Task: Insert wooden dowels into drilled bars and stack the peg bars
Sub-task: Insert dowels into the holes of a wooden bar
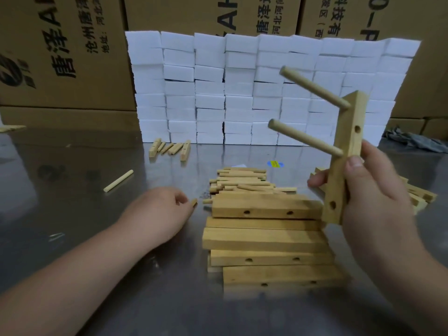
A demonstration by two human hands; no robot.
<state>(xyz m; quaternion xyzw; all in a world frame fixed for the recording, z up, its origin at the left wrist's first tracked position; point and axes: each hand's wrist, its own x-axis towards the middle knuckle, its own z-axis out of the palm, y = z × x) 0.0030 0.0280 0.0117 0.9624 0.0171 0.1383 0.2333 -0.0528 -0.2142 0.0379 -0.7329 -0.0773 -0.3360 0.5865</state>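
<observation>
Here right hand (pixel 378 190) grips peg bar (pixel 338 180) upright; left hand (pixel 160 214) pinches dowel (pixel 194 202)

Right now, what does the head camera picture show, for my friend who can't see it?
The right hand holds a wooden bar upright with two pegs sticking out, beside a stack of drilled bars on a shiny table. The left hand pinches a loose peg beside a pile of pegs, and white blocks stand behind.
</observation>
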